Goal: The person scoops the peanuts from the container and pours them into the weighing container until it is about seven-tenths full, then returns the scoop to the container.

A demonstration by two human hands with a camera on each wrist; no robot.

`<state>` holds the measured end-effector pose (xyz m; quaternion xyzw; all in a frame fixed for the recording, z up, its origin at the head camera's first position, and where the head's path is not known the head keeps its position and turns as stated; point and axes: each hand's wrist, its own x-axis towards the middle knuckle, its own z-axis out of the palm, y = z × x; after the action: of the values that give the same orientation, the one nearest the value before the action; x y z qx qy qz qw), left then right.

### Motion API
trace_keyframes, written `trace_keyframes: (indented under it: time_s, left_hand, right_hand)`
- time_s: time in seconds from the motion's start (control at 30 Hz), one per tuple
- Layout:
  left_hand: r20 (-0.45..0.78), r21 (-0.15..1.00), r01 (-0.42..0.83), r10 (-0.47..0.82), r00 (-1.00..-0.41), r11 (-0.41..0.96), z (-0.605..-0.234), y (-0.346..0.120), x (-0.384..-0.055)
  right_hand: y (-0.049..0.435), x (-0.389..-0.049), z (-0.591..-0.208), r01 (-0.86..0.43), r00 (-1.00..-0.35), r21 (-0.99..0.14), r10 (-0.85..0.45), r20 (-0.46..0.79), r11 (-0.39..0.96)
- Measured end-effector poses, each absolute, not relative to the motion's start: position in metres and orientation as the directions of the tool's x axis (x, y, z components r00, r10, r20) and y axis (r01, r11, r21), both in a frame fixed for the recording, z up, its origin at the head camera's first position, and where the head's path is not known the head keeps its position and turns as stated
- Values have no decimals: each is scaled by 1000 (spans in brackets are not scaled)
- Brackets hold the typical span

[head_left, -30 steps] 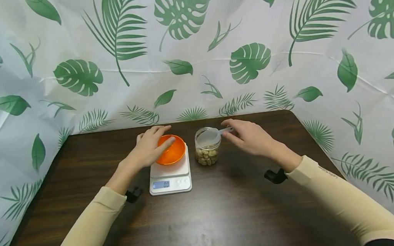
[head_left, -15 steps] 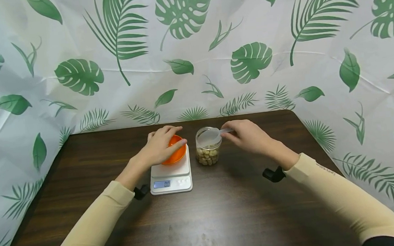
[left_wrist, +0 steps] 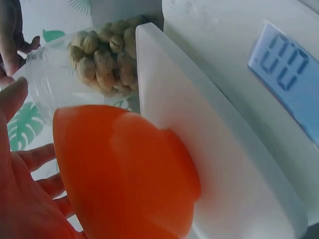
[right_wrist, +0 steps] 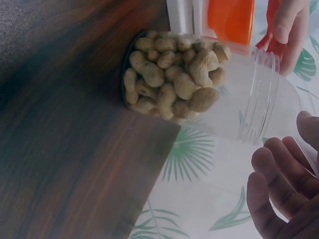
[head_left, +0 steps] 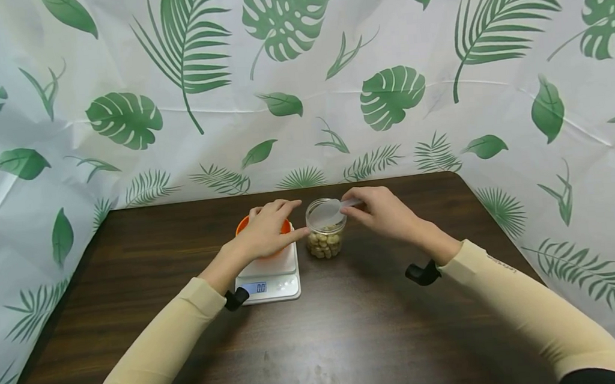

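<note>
In the head view my right hand (head_left: 387, 210) pinches the handle of a pale translucent scoop (head_left: 324, 213), whose bowl lies over the mouth of a clear jar (right_wrist: 234, 94). Peanuts (right_wrist: 174, 74) in their shells fill the jar's lower part. My left hand (head_left: 267, 230) is stretched out above an orange bowl (left_wrist: 124, 169), its thumb and fingertips extending toward the jar's rim; whether they touch it I cannot tell. The bowl sits on a white kitchen scale (head_left: 282, 285) that reads 0.0, and the left hand hides much of it in the head view.
A dark wooden table (head_left: 351, 333) carries everything. Behind it and at the sides hangs a white sheet (head_left: 314, 137) printed with green leaves. The jar stands just right of the scale.
My left hand has moved right across the bowl toward the jar, covering more of the bowl. The right hand still holds the scoop at the jar's mouth, with only a slight shift.
</note>
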<state>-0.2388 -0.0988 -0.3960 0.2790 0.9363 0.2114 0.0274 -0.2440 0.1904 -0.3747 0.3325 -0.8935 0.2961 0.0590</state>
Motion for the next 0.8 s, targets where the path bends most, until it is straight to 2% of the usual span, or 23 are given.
trace_keyframes:
  time_s: [0.27, 0.8]
  left_hand:
    - [64, 390, 522, 543, -838, 759, -395, -86, -241]
    - [35, 443, 494, 535, -844, 749, -398, -74, -248]
  right_hand:
    - [188, -245, -378, -623, -776, -528, -540, 327, 577]
    - [186, -244, -379, -614, -784, -533, -527, 329, 582]
